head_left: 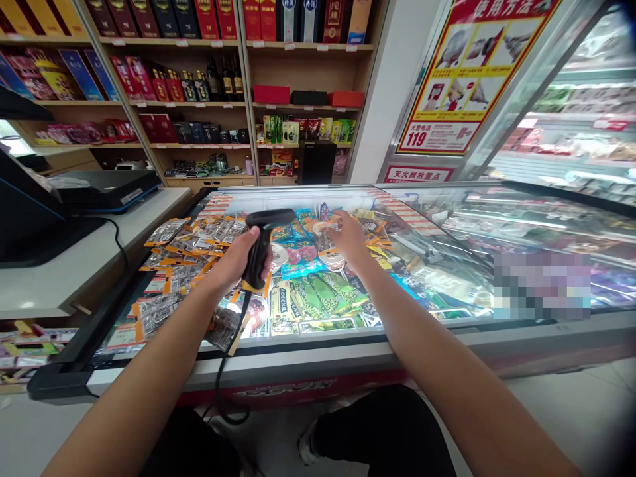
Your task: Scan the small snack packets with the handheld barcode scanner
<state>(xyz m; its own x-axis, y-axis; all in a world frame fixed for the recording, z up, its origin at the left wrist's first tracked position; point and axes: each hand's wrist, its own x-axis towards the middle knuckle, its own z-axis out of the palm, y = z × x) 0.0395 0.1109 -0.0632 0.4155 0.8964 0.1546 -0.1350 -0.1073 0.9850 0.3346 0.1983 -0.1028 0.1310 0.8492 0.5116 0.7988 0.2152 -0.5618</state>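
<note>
Smooth black plastic scanner (258, 253) mid-frame, crinkly, shiny packets (171, 278) just left. Left hand (242, 255) wraps its grip; right hand (350, 237) reaches out, curled, can't tell if pinching.

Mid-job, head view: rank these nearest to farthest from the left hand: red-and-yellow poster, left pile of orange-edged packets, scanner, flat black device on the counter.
From the left hand:
1. Scanner: held in it.
2. Orange-edged packets: just left.
3. Flat black device: farther left, on the counter.
4. Red-and-yellow poster: right, beyond the freezer.
</note>
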